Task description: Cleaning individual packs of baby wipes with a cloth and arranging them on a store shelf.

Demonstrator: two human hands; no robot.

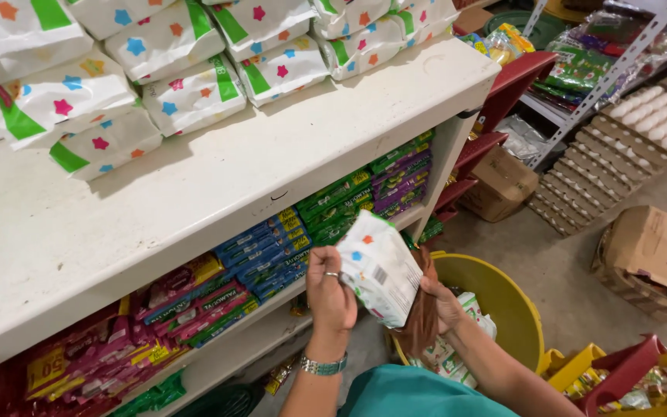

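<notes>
Both my hands hold a white packet (pixel 376 266) printed with coloured stars, below the front edge of a white shelf (pixel 194 193). My left hand (pixel 328 289), with a ring and a wristwatch, grips the packet's left edge. My right hand (pixel 441 301) holds its right side together with a brown cloth (pixel 421 320) that hangs down. Under my hands stands a yellow tub (pixel 515 309) with more white packets inside.
Several matching star packets (pixel 194 85) are stacked on the shelf top. Lower shelves hold rows of blue, green, purple and pink soap packs (pixel 272 251). Egg trays (pixel 619 147), cardboard boxes (pixel 654 255) and a metal rack stand to the right on the concrete floor.
</notes>
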